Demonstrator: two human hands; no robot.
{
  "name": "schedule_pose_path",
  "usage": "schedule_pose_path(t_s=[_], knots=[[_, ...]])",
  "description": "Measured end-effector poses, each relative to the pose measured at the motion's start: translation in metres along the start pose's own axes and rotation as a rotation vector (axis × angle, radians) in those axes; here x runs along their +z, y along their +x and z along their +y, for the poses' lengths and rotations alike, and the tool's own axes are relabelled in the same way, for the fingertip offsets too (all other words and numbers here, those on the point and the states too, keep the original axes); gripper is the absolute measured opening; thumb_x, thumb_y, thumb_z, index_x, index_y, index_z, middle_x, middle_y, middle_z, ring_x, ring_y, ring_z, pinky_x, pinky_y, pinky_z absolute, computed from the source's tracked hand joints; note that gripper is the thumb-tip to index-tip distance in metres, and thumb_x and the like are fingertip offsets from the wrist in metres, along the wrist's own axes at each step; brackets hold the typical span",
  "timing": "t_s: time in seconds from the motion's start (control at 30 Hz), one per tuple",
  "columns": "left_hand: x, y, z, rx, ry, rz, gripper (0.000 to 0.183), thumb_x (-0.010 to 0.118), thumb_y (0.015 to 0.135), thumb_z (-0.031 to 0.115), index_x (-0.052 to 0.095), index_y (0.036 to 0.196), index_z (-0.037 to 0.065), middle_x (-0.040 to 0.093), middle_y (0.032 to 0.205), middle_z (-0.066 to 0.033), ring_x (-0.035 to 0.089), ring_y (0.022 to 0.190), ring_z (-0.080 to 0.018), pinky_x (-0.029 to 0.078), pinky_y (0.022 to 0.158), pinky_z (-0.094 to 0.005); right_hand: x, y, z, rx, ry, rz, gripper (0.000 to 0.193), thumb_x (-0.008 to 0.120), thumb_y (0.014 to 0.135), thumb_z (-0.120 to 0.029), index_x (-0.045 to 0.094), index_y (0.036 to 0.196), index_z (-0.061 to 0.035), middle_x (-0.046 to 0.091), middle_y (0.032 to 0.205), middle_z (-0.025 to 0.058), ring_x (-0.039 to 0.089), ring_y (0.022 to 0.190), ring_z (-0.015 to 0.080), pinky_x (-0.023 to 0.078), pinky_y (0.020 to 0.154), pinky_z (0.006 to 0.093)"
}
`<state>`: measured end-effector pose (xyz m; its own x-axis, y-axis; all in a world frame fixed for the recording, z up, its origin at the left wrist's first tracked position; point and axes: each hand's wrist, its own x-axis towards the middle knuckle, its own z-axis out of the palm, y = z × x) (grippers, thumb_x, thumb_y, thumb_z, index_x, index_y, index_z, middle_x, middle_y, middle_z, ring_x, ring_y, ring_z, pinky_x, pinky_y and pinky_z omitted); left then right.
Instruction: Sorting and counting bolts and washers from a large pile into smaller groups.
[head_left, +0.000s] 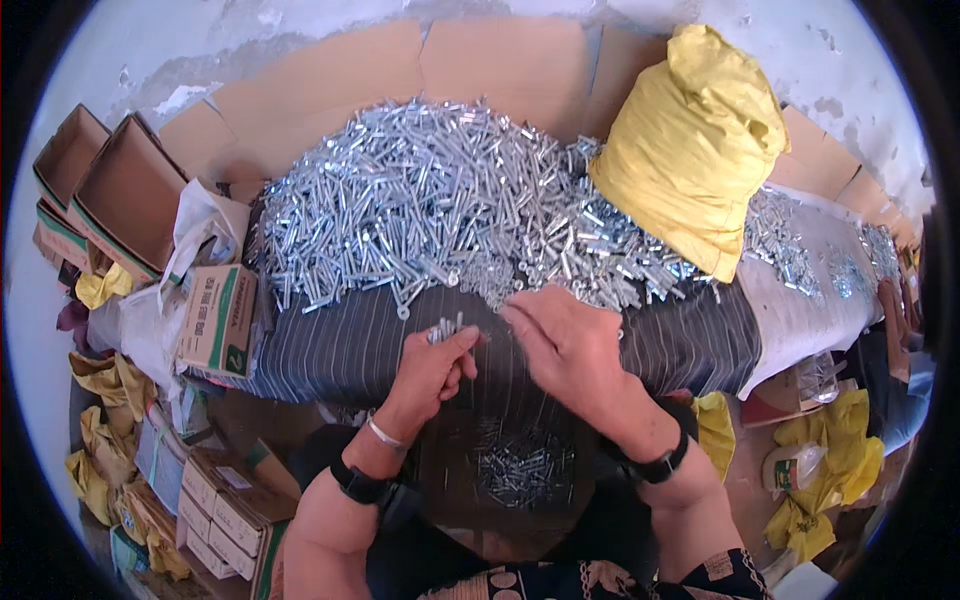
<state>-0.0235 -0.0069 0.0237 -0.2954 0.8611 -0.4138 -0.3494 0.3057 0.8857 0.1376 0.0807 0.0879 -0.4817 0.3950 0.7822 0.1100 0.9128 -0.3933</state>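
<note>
Dark printed lettering on brown carton

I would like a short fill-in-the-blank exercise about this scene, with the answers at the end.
1. Small metal pieces stick out from the person's ____ hand.
2. The big sack at the right of the metal pile is ____ in colour.
3. The dark cloth under the pile has a ____ pattern.

Missing words: left; yellow; striped.

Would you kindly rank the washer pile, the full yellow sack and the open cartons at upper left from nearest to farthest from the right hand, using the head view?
From the right hand:
1. Washer pile, just ahead-left.
2. Yellow sack, ahead-right.
3. Open cartons, far left.
</note>
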Motion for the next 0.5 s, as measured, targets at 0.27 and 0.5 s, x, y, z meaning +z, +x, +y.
schedule_pose_path(t_s=[0.27, 0.5], knots=[[-0.022, -0.005, 0.011, -0.003, 0.001, 0.059, 0.023, 0.063, 0.089, 0.022, 0.066, 0.092, 0.0, 0.056, 0.059, -0.0034, 0.039, 0.04, -0.003, 0.027, 0.033, -0.0189, -0.301, -0.128, -0.026, -0.025, 0.12, -0.64, 0.02, 0.056, 0.086, -0.011, 0.059, 0.104, -0.0027, 0.064, 0.083, 0.0087, 0.061, 0.066, 0.0202, 0.05, 0.051, 0.0299], [-0.001, 0.003, 0.004, -0.003, 0.012, 0.02, 0.023, 0.062, 0.091, 0.023, 0.066, 0.094, 0.0, 0.055, 0.058, -0.0015, 0.034, 0.036, -0.0027, 0.023, 0.031, -0.0192, -0.367, -0.195, -0.068, 0.257, 0.029, -0.565, 0.013, 0.057, 0.085, -0.012, 0.059, 0.092, -0.0023, 0.064, 0.076, 0.0088, 0.058, 0.058, 0.0173, 0.047, 0.047, 0.0264]])
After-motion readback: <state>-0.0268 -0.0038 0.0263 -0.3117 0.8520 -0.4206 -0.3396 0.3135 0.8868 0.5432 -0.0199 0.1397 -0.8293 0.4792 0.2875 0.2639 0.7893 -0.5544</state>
